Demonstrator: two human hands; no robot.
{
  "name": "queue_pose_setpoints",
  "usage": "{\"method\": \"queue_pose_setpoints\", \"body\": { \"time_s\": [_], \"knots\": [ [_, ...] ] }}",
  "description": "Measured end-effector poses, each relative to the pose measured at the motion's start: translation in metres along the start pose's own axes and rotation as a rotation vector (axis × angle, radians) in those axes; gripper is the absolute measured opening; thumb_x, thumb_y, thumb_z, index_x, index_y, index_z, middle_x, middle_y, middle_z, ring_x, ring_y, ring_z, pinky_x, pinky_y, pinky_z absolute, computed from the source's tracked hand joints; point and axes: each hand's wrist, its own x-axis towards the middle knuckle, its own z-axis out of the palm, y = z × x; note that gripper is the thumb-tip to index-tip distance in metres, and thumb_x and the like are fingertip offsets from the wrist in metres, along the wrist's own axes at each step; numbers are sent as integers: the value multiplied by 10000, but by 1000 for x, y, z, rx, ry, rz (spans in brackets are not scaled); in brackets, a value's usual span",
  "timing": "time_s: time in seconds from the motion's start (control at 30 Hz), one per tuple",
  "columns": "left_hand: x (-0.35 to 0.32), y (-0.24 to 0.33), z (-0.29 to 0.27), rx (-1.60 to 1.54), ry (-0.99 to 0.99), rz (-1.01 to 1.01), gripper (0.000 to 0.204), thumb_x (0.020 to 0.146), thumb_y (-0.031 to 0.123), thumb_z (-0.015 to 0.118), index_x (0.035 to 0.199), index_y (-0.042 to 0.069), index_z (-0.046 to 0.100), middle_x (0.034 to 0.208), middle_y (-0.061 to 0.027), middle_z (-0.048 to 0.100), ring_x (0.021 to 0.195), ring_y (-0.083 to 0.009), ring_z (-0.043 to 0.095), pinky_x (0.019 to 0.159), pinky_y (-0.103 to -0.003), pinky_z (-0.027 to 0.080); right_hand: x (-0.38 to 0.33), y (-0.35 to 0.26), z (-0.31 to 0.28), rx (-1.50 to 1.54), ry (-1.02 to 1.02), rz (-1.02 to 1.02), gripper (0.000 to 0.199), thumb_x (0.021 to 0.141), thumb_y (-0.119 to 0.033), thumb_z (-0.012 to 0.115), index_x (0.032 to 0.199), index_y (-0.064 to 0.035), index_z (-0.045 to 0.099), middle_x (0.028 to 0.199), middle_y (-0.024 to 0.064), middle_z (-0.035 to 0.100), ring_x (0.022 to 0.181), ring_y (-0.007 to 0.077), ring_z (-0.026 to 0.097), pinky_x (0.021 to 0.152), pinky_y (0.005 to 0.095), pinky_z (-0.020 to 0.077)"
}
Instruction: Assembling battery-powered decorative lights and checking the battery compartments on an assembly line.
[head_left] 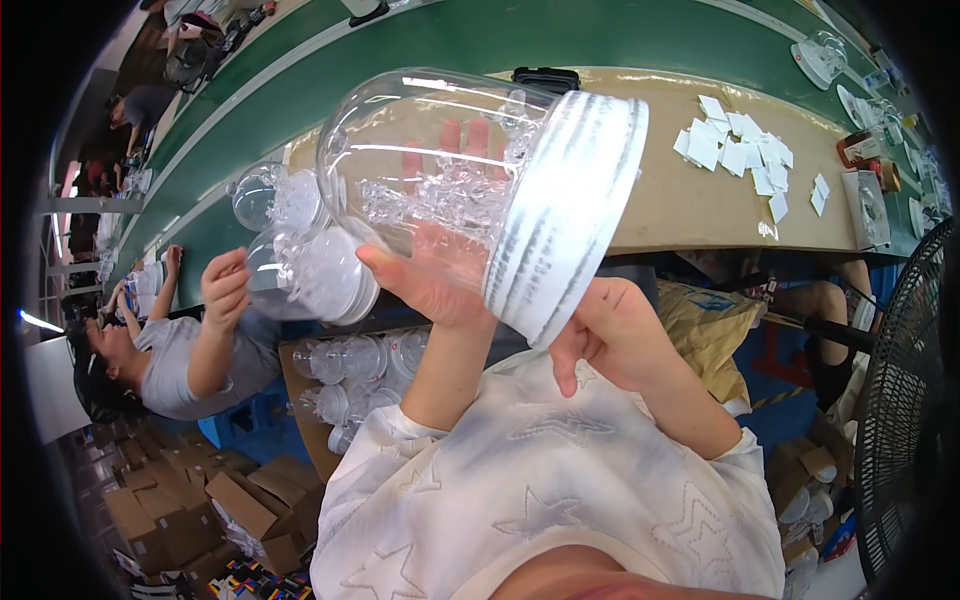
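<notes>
A large clear dome with a ridged white base lies tilted on its side, held up before my chest. Clear, crystal-like pieces show inside it. My left hand holds the dome from underneath, its fingers seen through the clear wall and its thumb at the near side. At the lower rim of the base, my right hand grips with bent fingers, partly hidden behind the base. Left of my left hand are two more domes: a nearer one with a white base and a farther one.
White square cards lie scattered on a brown board over the green table. A box of domes stands lower left, near a seated co-worker. A black fan is at right; cardboard boxes fill the floor.
</notes>
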Motion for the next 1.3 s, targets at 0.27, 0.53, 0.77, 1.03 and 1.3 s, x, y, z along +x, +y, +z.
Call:
{"method": "queue_pose_setpoints", "body": {
  "time_s": [0.27,0.53,0.77,1.03,1.3],
  "knots": [
    [-1,2,-1,32,38,-33,998,760,770,556,1485,149,264,1542,-176,211,1439,-391,168,1170,-562,178,-1,2,-4,135,-75,-31,240,1017,-202,487,941,1,589,663,97,622,538,186,613,508,282,493],
    [0,0,-4,-20,81,-29,951,763,751,574,1451,142,329,1527,-179,246,1431,-394,192,1156,-539,231,1,4,-1,189,-95,-65,182,1008,-154,498,943,-5,580,670,87,616,540,176,599,509,274,485],
    [2,-2,-3,-41,84,-38,892,788,736,557,1425,142,363,1479,-164,337,1414,-385,241,1158,-534,231,5,2,-1,89,20,-100,229,1017,-215,484,933,-13,553,598,68,581,443,170,541,446,302,433],
    [-1,-3,-5,-91,133,-91,906,784,767,526,1414,137,365,1479,-161,330,1408,-379,254,1160,-539,231,8,3,-5,46,16,-39,254,1016,-237,492,907,-15,548,572,68,574,423,182,542,433,309,442],
    [-5,-6,-3,68,94,-195,951,780,768,536,1406,82,330,1442,-172,354,1360,-353,330,1138,-484,296,24,25,-22,-75,-37,-25,532,891,-487,642,1092,1,569,896,115,646,744,218,648,688,347,535]
  ]
}}
